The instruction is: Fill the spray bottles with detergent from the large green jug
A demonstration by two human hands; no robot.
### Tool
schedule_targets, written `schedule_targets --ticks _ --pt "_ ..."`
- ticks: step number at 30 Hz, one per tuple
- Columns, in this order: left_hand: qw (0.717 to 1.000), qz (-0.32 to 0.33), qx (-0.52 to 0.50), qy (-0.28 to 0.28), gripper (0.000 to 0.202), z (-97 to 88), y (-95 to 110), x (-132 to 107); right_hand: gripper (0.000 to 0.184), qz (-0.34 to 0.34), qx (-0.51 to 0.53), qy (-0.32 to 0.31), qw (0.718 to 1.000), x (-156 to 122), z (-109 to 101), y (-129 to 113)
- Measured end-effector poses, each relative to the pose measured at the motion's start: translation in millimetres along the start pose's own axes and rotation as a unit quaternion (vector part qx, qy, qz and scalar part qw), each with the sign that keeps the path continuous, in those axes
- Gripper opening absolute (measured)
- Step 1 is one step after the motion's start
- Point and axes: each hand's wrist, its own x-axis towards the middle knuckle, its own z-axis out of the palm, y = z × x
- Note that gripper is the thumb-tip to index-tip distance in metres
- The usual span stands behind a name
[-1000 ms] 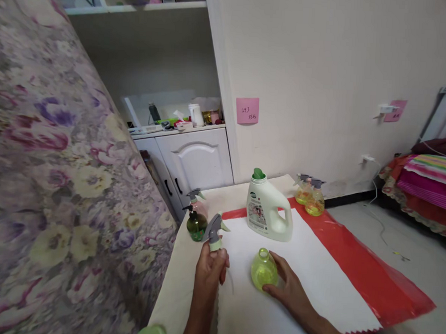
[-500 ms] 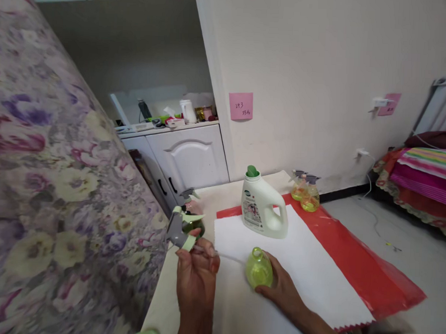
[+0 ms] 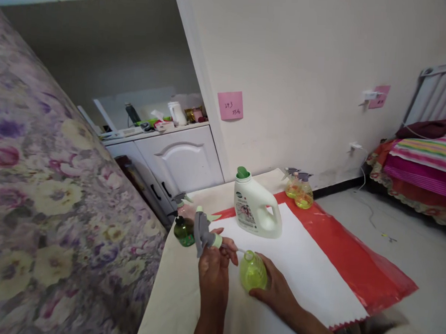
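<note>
My left hand (image 3: 218, 256) is closed around the collar and tube of a grey and pale-green spray trigger head (image 3: 203, 232). Its thin clear tube points right, with the end close to the mouth of a yellow-green spray bottle (image 3: 253, 276); I cannot tell whether it is inside. My right hand (image 3: 276, 287) grips that bottle from its right side, over the white sheet. Behind the bottle stands a large pale-green detergent jug (image 3: 256, 208) with its green spout showing.
A dark green pump bottle (image 3: 184, 231) and a pinkish spray bottle (image 3: 183, 207) stand at the table's left. Two yellow spray bottles (image 3: 303, 197) stand at the back right. Red plastic (image 3: 353, 248) lies under the white sheet (image 3: 308, 256). A floral curtain (image 3: 56, 203) hangs at left.
My left hand has carried the trigger head to the right, bringing the tube's end to the bottle's mouth. My right hand keeps hold of the bottle. The view has shifted slightly.
</note>
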Motion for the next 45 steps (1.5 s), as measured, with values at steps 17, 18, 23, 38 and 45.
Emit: schedule_targets --ticks 17,18,23,38,45 --pt "0.930 -0.027 0.355 -0.092 0.025 -14.0 -30.2 2.6 0.086 -0.005 0.009 -0.002 1.000 1.8 -0.8 0.2" --pt "0.937 -0.038 0.338 -0.083 0.026 -14.2 -32.2 2.1 0.086 -0.007 0.011 -0.003 1.000 2.0 -1.3 -0.9" --pt "0.963 -0.110 0.243 -0.030 0.032 -11.5 -38.1 -3.2 0.079 -0.050 0.046 -0.015 0.998 2.0 -4.6 -8.9" --pt "0.975 -0.142 0.168 0.001 0.031 -2.3 -32.3 -6.4 0.078 -0.106 0.105 -0.044 0.988 -0.7 -5.4 -11.5" --pt "0.969 -0.150 0.196 0.006 0.034 -12.0 -28.8 -4.8 0.080 -0.104 0.086 -0.033 0.990 -2.5 -6.2 -10.4"
